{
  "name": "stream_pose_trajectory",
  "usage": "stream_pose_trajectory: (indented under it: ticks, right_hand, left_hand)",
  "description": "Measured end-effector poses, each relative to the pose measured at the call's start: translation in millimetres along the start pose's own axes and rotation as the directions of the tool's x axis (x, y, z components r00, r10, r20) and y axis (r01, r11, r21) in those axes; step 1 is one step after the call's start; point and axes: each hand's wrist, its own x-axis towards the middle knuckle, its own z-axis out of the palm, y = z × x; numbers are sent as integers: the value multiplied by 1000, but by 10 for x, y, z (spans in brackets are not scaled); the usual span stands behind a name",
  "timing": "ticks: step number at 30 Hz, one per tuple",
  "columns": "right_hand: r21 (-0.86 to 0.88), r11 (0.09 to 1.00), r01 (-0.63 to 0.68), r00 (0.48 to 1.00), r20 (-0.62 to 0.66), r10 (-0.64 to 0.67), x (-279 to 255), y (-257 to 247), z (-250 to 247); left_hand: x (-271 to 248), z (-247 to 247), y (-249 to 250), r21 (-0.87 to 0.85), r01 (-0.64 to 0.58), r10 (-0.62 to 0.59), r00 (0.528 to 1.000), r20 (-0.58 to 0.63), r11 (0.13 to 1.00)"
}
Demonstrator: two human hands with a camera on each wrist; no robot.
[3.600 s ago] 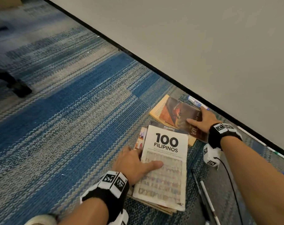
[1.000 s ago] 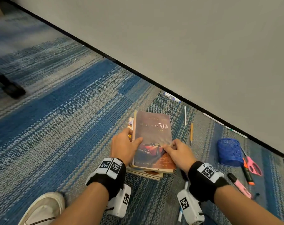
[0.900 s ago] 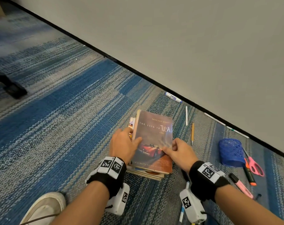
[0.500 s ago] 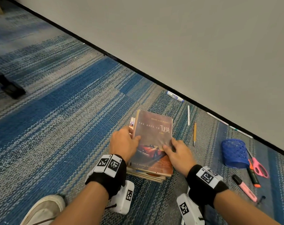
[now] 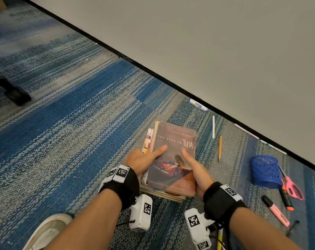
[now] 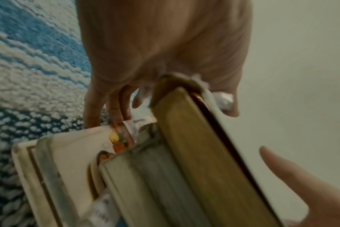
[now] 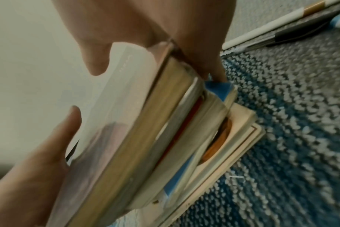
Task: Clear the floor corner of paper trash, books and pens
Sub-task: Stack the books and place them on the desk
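A stack of books is gripped at both sides above the carpet near the wall: left hand and right hand, thumbs on top. A cup, scissors and pencil lie right.

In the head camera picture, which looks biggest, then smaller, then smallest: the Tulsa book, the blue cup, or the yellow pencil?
1. Tulsa book
2. Blue cup
3. Yellow pencil, long but thinnest
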Motion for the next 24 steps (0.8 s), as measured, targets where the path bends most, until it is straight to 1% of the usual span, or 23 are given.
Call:
stream_pose_trajectory:
  ticks: [2,4,5,7,9,12,14,16,18,21,22,23,24]
  right_hand:
    - [60,998,9,1000,-10,-8,-12,-12,44]
    - [123,992,14,1000,-19,-12,-11,-20,52]
    - [103,995,13,1000,-16,-11,-33,-26,63]
    - [72,997,9,1000,-9,-8,-72,0,65]
    - [133,991,-19,1000,14,17,-139,47,46]
    - [267,961,-64,998,42,55,-246,113,28]
    - [317,945,-80,995,75,59,-287,144,14]
    - [319,944,-83,994,95,55,-319,130,11]
    - [302,951,-74,992,119,39,-354,84,-30]
    - [249,968,-12,989,145,-25,-412,-112,-134]
    - [219,976,23,988,144,-56,-441,-224,-154]
    - [198,978,60,985,145,-90,-480,-349,-154]
    - [203,975,88,982,147,-119,-525,-477,-137]
  left_hand:
    - [28,-38,-13,-57,22,-23,1000,-14,998]
    - [70,-81,-58,-164,57,-56,998,8,985]
    - [78,-93,-89,-198,76,-67,996,50,977]
    - [62,-73,-172,-234,113,-73,982,173,966]
    - [5,-10,-234,-268,127,-58,966,251,955]
    - [-94,81,-254,-331,94,-11,970,243,939]
    - [-146,107,-246,-336,75,8,971,240,939]
    - [-206,98,-208,-363,56,34,971,237,930]
    - [-288,90,-152,-371,11,77,972,223,929]
    - [-378,13,52,-379,-46,150,957,248,924]
    - [-387,-36,182,-353,-74,178,946,271,933]
    - [-372,-99,352,-281,-115,202,931,303,953]
    - [-372,-167,562,-169,-158,209,914,348,973]
